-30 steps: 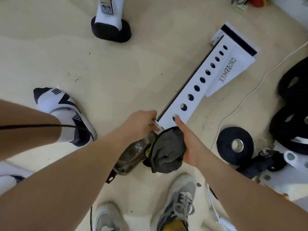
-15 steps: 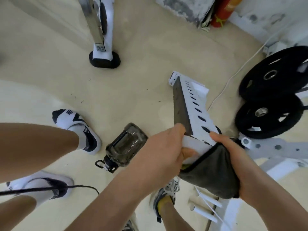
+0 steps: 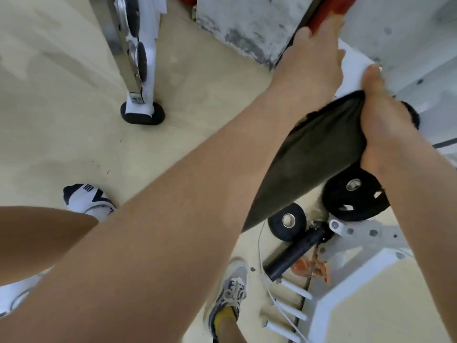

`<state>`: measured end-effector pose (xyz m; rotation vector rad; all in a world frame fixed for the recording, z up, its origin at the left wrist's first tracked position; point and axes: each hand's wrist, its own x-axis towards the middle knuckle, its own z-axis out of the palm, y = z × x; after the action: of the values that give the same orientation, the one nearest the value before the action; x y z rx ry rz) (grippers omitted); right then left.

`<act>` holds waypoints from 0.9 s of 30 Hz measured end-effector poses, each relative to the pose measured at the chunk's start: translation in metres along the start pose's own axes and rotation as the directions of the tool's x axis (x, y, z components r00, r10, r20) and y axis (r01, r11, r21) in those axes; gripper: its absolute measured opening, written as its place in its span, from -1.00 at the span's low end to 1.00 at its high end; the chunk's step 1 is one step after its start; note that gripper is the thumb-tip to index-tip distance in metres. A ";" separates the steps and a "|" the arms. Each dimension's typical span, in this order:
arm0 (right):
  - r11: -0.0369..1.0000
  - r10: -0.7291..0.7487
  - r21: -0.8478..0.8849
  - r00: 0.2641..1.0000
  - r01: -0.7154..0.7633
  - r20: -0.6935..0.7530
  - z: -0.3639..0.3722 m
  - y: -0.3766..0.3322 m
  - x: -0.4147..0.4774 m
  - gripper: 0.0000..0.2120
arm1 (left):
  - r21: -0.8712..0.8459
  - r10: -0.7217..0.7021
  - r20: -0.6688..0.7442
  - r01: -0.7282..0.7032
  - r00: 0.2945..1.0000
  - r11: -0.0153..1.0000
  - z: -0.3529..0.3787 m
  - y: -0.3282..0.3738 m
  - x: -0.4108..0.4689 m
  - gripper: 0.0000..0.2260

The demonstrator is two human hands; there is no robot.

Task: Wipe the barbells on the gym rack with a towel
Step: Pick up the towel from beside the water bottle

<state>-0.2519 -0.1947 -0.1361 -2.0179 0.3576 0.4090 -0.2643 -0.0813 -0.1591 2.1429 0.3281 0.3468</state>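
Note:
A dark grey towel hangs from my right hand, which grips its upper edge against the white rack upright. My left hand is raised beside it at the upper right, its back toward me and its fingers wrapped over the top of the same white upright. Black weight plates sit on the rack's pegs below the towel. No barbell bar is plainly visible.
A smaller black plate and a black roller lie at the rack base with white pegs. Another white machine leg on a black foot stands at the upper left. My shoes and another person's white sneaker are on the floor.
Both hands have risen up along the white upright with the towel, from low near the floor to high on the rack. The dark water bottle has dropped out of view.

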 end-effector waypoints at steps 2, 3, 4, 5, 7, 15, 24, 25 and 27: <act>0.999 -0.031 0.017 0.999 0.031 -0.005 -0.001 -0.012 0.026 -0.41 | -0.042 -0.033 -0.035 0.031 0.999 0.999 0.003 0.002 0.025 -0.65; 0.998 -0.028 0.052 1.000 0.028 -0.001 0.000 -0.016 0.036 -0.45 | -0.078 -0.051 -0.071 0.045 0.996 0.996 0.004 0.002 0.034 -0.67; 0.996 -0.026 0.087 1.000 0.024 0.014 0.000 -0.020 0.045 -0.51 | -0.125 -0.077 -0.112 0.063 0.991 0.990 0.006 0.002 0.042 -0.68; 0.994 -0.021 0.107 0.999 0.017 0.034 0.001 -0.024 0.053 -0.56 | -0.178 -0.106 -0.142 0.080 0.984 0.981 0.007 0.001 0.048 -0.67; 0.991 -0.025 0.136 0.999 0.019 0.039 0.002 -0.031 0.064 -0.62 | -0.245 -0.141 -0.138 0.104 0.980 0.964 0.011 0.002 0.059 -0.65; 0.989 -0.050 0.137 0.998 0.045 0.028 0.006 -0.046 0.095 -0.60 | -0.447 -0.243 -0.104 0.173 0.964 0.878 0.017 0.002 0.090 -0.68; 0.994 0.008 0.111 0.997 -0.017 0.081 0.000 -0.033 0.069 -0.60 | -0.537 -0.281 -0.112 0.180 0.953 0.824 0.016 -0.001 0.077 -0.60; 0.993 0.014 0.117 0.993 -0.027 0.113 -0.001 -0.030 0.062 -0.56 | -0.533 -0.283 -0.088 0.195 0.955 0.824 0.014 -0.001 0.076 -0.57; 0.989 0.025 0.142 0.985 -0.050 0.170 -0.005 -0.022 0.046 -0.50 | -0.496 -0.270 -0.034 0.218 0.962 0.840 0.008 -0.002 0.072 -0.57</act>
<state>-0.2004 -0.1928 -0.1364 -1.8221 0.3118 0.5572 -0.1950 -0.0611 -0.1562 1.5642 0.5100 0.3488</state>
